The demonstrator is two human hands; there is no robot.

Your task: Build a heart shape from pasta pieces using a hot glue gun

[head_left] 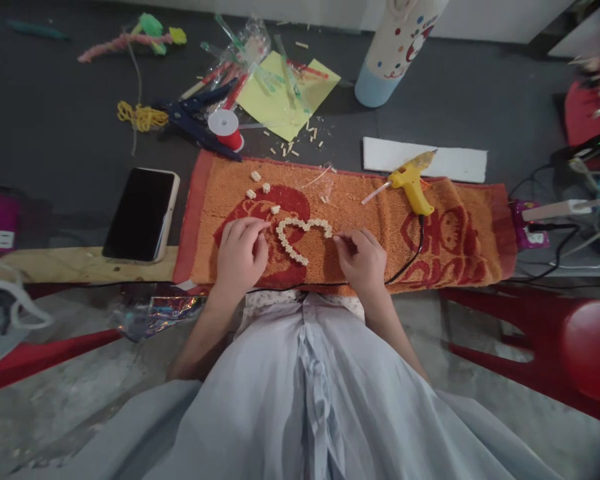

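A partial heart outline [291, 250] made of small cream-coloured pieces lies on an orange and red towel [360, 193], with a gap along its lower right side. To its left, my left hand [243, 257] rests on the towel, thumb and fingers curled together; whatever they hold is too small to make out. My right hand [363, 261] is closed in a pinch at the outline's right end, with a tiny pale bit at the fingertips. Several loose cream pieces [255, 176] are scattered above my left hand. A yellow glue gun [411, 185] lies at the upper right.
A phone [140, 213] lies left of the towel. Behind are dark blue pliers [193, 120], a red thread spool [229, 130], yellow paper [260, 87] with straws, and a bottle [387, 63]. A white strip [450, 163] sits behind the glue gun, whose black cord [420, 237] crosses the towel.
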